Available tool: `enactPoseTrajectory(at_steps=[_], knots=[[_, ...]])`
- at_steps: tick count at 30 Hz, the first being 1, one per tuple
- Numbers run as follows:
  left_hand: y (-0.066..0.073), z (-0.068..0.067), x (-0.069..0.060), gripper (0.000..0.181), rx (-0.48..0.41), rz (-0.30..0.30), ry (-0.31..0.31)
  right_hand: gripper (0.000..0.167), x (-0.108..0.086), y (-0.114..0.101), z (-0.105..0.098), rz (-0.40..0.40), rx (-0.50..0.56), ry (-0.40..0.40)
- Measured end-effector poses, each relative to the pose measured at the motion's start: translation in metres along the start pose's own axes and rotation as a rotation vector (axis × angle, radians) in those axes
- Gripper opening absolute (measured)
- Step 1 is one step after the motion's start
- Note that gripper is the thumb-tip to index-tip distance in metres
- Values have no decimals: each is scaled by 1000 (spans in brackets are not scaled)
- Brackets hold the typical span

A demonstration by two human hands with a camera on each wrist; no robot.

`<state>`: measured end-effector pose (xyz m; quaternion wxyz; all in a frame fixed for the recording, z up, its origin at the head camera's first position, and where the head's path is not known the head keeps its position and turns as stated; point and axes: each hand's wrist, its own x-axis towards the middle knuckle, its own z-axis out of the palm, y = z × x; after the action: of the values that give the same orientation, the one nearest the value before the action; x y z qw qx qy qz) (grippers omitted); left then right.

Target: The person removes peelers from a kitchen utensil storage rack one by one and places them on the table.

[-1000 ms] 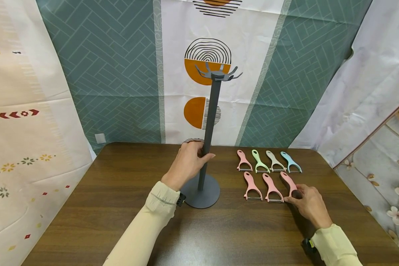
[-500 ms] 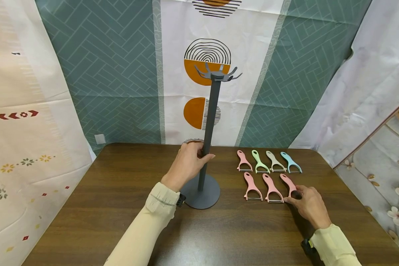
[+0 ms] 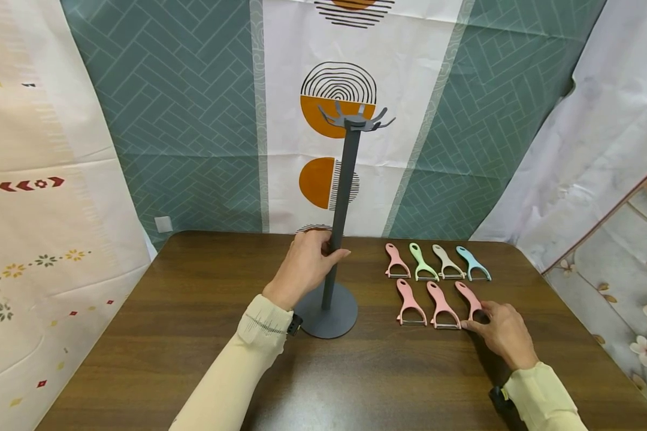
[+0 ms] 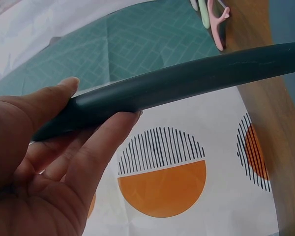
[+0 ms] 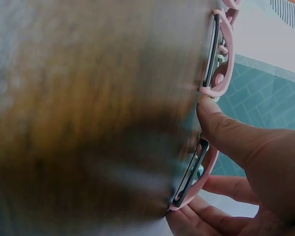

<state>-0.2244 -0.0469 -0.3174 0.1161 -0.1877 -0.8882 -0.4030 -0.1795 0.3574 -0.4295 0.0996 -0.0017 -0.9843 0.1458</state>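
A dark grey stand [image 3: 344, 191] with a round base and several curved hooks on top rises from the table. My left hand [image 3: 304, 266] holds its pole low down, thumb on one side and fingers on the other, as the left wrist view [image 4: 152, 88] shows. At the right, my right hand [image 3: 502, 332] grips the head of a pink peeler [image 3: 466, 296] lying flat. In the right wrist view its blade [image 5: 191, 174] sits between thumb and fingers. Two more pink peelers, one in the middle [image 3: 443, 308] and one at left [image 3: 410, 305], complete that front row.
Behind lies a back row: a pink peeler [image 3: 394, 262], a green peeler [image 3: 422, 263], a pale grey peeler [image 3: 446, 263] and a blue peeler [image 3: 471, 263]. The brown wooden table [image 3: 194, 335] ends at a patterned curtain [image 3: 194, 149] at the back.
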Motion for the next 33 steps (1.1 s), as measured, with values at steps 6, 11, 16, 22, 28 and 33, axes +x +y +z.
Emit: enactPoseTrajectory(at_steps=[6, 11, 16, 22, 28, 33], knots=[[1, 0, 1, 16, 11, -7, -1, 67, 1, 2, -1, 8, 8, -5], [1, 1, 2, 16, 4, 1, 1, 65, 1, 3, -2, 12, 9, -11], [-1, 1, 2, 17, -1, 15, 9, 63, 3, 5, -3, 1, 10, -11], [-1, 0, 2, 17, 1, 22, 11, 67, 4, 6, -5, -13, 12, -32], [-1, 0, 2, 17, -4, 17, 14, 69, 5, 5, -7, -18, 12, -41], [-2, -1, 0, 17, 4, 7, -5, 69, 5, 4, -4, 1, 19, -70]])
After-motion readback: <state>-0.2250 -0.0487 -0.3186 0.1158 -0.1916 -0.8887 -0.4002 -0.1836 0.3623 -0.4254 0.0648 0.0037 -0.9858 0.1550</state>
